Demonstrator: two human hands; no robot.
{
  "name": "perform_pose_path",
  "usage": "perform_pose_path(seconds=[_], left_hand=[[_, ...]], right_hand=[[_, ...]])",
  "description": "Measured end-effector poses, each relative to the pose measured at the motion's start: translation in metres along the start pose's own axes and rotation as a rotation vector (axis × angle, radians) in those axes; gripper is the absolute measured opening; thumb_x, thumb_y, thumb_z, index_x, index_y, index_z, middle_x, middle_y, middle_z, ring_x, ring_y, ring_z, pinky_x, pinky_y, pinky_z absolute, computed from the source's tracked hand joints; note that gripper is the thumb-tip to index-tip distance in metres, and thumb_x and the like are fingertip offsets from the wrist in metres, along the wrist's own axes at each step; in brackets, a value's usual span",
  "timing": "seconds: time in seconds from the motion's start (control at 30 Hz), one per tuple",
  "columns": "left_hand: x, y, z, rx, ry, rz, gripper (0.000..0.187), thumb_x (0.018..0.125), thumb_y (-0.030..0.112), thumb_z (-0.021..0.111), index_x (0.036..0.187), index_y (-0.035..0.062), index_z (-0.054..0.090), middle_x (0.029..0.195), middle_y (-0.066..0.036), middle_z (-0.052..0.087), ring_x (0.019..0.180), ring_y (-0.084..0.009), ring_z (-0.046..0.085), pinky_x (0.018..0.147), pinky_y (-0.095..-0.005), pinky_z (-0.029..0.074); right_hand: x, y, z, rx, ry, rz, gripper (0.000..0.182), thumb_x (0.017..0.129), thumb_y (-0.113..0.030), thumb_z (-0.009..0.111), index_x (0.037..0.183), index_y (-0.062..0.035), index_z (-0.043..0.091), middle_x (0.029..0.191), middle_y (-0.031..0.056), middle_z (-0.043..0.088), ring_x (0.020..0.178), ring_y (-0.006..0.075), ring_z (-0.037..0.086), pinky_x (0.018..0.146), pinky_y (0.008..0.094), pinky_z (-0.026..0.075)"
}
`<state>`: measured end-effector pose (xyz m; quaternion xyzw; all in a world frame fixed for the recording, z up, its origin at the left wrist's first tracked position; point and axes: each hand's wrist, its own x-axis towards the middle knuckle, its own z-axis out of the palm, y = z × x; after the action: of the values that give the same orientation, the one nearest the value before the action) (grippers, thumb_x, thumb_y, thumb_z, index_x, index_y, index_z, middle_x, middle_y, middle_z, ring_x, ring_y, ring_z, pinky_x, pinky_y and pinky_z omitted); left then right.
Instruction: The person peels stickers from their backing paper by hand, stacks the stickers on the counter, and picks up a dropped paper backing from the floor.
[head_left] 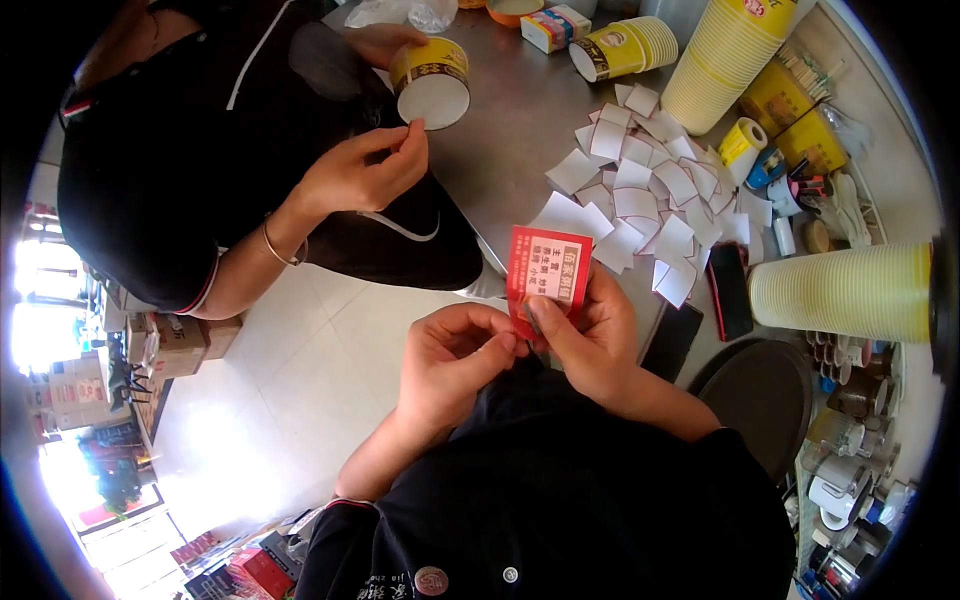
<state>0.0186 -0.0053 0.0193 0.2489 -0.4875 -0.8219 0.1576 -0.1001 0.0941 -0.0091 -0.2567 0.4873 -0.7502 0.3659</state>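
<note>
A red printed label (548,268) with white lettering is gripped between the thumb and fingers of my right hand (600,345). My left hand (450,360) pinches at the label's lower left corner, fingertips pressed together; whether a backing edge is lifted there is too small to tell. Just beyond my hands, a loose pile of white label pieces (635,175), some with red edges, lies on the grey metal table (510,130).
A co-worker's hands (365,170) hold a yellow paper bowl (432,85) at the left. Stacks of yellow paper cups (725,60) and another cup stack (840,292) stand along the right. Phones (672,340) and a round dark tray (757,400) lie near my right arm.
</note>
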Motion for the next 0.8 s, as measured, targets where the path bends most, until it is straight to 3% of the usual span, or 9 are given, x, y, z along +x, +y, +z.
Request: perform_pose_path(seconds=[0.13, 0.23, 0.33, 0.37, 0.43, 0.5, 0.53, 0.67, 0.8], left_hand=[[0.0, -0.001, 0.001, -0.042, -0.024, 0.017, 0.006, 0.082, -0.001, 0.058, 0.087, -0.0043, 0.059, 0.082, -0.009, 0.062, 0.072, -0.011, 0.057, 0.065, -0.0213, 0.045], [0.0, -0.002, 0.0, -0.039, -0.035, 0.037, 0.006, 0.082, -0.001, 0.058, 0.088, -0.0043, 0.059, 0.081, -0.008, 0.062, 0.073, -0.0113, 0.057, 0.065, -0.021, 0.045], [0.0, -0.002, -0.002, -0.005, -0.003, 0.066, 0.007, 0.083, -0.002, 0.057, 0.089, -0.0045, 0.059, 0.082, -0.008, 0.062, 0.073, -0.0113, 0.058, 0.065, -0.021, 0.046], [-0.001, -0.002, -0.001, -0.006, -0.001, 0.065, 0.007, 0.083, -0.002, 0.057, 0.089, -0.0045, 0.059, 0.082, -0.008, 0.062, 0.073, -0.0113, 0.058, 0.065, -0.021, 0.046], [-0.001, -0.001, -0.001, 0.038, 0.026, 0.048, 0.008, 0.083, -0.001, 0.058, 0.09, -0.0047, 0.058, 0.083, -0.008, 0.062, 0.072, -0.0106, 0.058, 0.066, -0.0208, 0.046], [-0.001, 0.0, -0.001, 0.058, 0.031, 0.052, 0.009, 0.083, 0.0, 0.058, 0.09, -0.005, 0.058, 0.084, -0.008, 0.062, 0.074, -0.0104, 0.058, 0.068, -0.0209, 0.046], [-0.001, 0.001, -0.001, 0.078, 0.035, 0.057, 0.009, 0.083, 0.0, 0.058, 0.09, -0.0052, 0.058, 0.085, -0.007, 0.062, 0.075, -0.0101, 0.058, 0.069, -0.021, 0.047], [-0.002, 0.002, 0.004, 0.129, 0.078, 0.085, 0.01, 0.083, 0.0, 0.059, 0.091, -0.0056, 0.058, 0.086, -0.007, 0.063, 0.079, -0.0099, 0.059, 0.072, -0.0211, 0.047], [-0.002, 0.002, 0.007, 0.188, 0.076, 0.122, 0.011, 0.083, 0.0, 0.058, 0.092, -0.006, 0.058, 0.087, -0.006, 0.062, 0.079, -0.0094, 0.059, 0.072, -0.0202, 0.047]], right_hand=[[0.0, -0.004, 0.002, 0.008, -0.001, -0.006, 0.02, 0.087, -0.004, 0.056, 0.106, -0.0031, 0.049, 0.09, 0.0033, 0.059, 0.069, 0.0051, 0.055, 0.058, 0.0192, 0.046], [0.002, -0.004, 0.004, 0.071, -0.032, 0.148, 0.021, 0.086, -0.005, 0.057, 0.106, -0.003, 0.049, 0.089, 0.0042, 0.059, 0.069, 0.0054, 0.055, 0.056, 0.0177, 0.044], [0.008, 0.005, 0.005, -0.021, 0.023, 0.003, 0.033, 0.081, -0.002, 0.063, 0.111, -0.0028, 0.048, 0.089, 0.0055, 0.058, 0.069, 0.0087, 0.056, 0.054, 0.0181, 0.041], [0.013, 0.006, 0.004, -0.322, 0.18, -0.242, 0.035, 0.077, -0.001, 0.065, 0.109, -0.0028, 0.05, 0.089, 0.0067, 0.058, 0.071, 0.011, 0.057, 0.054, 0.0186, 0.04], [0.015, 0.003, 0.0, -0.622, 0.336, -0.49, 0.037, 0.073, 0.001, 0.068, 0.107, -0.0027, 0.053, 0.09, 0.0079, 0.058, 0.072, 0.0132, 0.057, 0.053, 0.0191, 0.039], [0.009, -0.012, -0.006, -0.696, 0.005, -0.697, 0.033, 0.069, 0.004, 0.07, 0.099, -0.003, 0.059, 0.09, 0.0094, 0.057, 0.073, 0.017, 0.057, 0.054, 0.022, 0.041], [0.008, -0.017, -0.006, -0.623, -0.119, -0.645, 0.022, 0.07, 0.005, 0.068, 0.091, -0.0017, 0.061, 0.09, 0.0116, 0.058, 0.072, 0.0173, 0.059, 0.057, 0.023, 0.045], [0.004, -0.011, -0.002, -0.444, -0.146, -0.488, 0.022, 0.073, 0.007, 0.064, 0.094, 0.0017, 0.06, 0.092, 0.0144, 0.059, 0.071, 0.0171, 0.062, 0.06, 0.0242, 0.051], [0.004, -0.012, -0.004, -0.456, -0.163, -0.486, 0.022, 0.073, 0.007, 0.064, 0.095, 0.002, 0.061, 0.092, 0.0145, 0.06, 0.071, 0.0173, 0.062, 0.061, 0.0245, 0.051]])
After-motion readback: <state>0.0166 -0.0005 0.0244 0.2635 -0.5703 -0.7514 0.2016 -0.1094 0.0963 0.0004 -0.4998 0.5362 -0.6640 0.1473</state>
